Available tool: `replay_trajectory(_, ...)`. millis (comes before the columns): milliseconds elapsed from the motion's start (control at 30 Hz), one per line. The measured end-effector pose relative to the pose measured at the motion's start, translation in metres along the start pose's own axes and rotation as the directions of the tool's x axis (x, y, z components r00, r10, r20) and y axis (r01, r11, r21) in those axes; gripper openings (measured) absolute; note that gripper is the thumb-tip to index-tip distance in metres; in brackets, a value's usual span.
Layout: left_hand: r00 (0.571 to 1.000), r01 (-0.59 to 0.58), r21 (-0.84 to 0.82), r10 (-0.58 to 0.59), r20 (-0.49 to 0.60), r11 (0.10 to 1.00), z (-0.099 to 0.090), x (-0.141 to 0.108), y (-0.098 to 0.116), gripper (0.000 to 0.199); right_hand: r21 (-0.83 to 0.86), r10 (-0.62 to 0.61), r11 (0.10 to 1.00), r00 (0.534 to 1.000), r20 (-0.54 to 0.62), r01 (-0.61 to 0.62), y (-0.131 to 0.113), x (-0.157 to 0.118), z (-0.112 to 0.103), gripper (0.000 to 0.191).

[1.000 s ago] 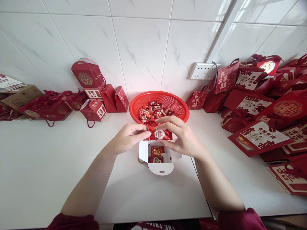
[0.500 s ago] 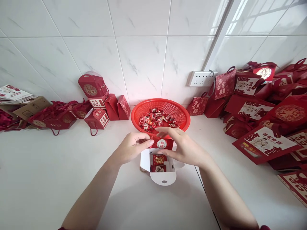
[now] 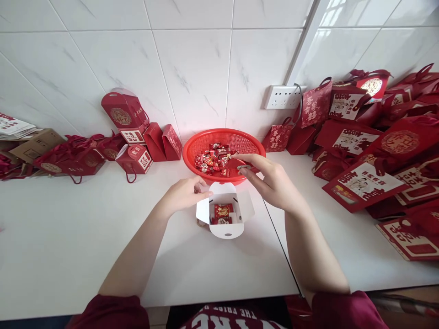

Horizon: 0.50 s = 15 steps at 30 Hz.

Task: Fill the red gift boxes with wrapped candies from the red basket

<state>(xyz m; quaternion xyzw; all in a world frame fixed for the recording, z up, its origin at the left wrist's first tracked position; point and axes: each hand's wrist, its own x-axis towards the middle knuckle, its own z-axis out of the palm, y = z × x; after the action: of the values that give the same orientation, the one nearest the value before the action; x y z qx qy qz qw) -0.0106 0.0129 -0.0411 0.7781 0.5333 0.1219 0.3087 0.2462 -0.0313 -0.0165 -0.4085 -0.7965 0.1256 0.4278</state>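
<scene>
Your right hand (image 3: 274,181) pinches a red packet (image 3: 236,163) beyond the open white box (image 3: 219,231); your left hand (image 3: 185,196) is near the box's back-left corner, its grip unclear. A red basket (image 3: 245,142) stands behind the box.

The white table (image 3: 85,237) has a dark seam (image 3: 278,235) reaching its front edge, right of the middle. Near the back edge sits a basket (image 3: 242,140), an open box (image 3: 226,231) just before it. Leftward along that edge stand small boxes (image 3: 132,159) and a ribboned box (image 3: 72,161); bags (image 3: 365,183) lie heaped toward the right.
</scene>
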Motion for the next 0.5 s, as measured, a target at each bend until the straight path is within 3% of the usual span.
replay_trajectory(67,0.995,0.002,0.001,-0.002,0.102,1.000,0.001,0.000,0.000,0.028,0.017,-0.008,1.000,1.000,0.020,0.007,-0.001,-0.003,-0.002,0.029)
replay_trajectory(167,0.984,-0.043,-0.004,0.043,0.172,0.999,-0.002,-0.006,0.007,0.027,0.026,-0.002,1.000,0.999,0.042,0.001,-0.002,-0.009,-0.009,0.021)
replay_trajectory(333,0.957,-0.062,-0.062,0.077,0.281,0.996,-0.011,-0.019,0.018,0.028,0.142,-0.018,0.989,0.997,-0.069,0.027,-0.010,-0.016,-0.029,0.019)
replay_trajectory(433,0.969,-0.088,-0.065,0.101,0.224,0.994,-0.006,-0.018,0.018,0.022,0.247,-0.052,0.965,0.987,-0.155,0.090,-0.020,-0.014,-0.033,0.018)
replay_trajectory(500,0.986,-0.085,-0.045,0.091,0.137,0.995,0.000,-0.013,0.018,0.031,0.294,-0.085,0.947,0.983,-0.166,0.131,-0.025,-0.011,-0.032,0.015)
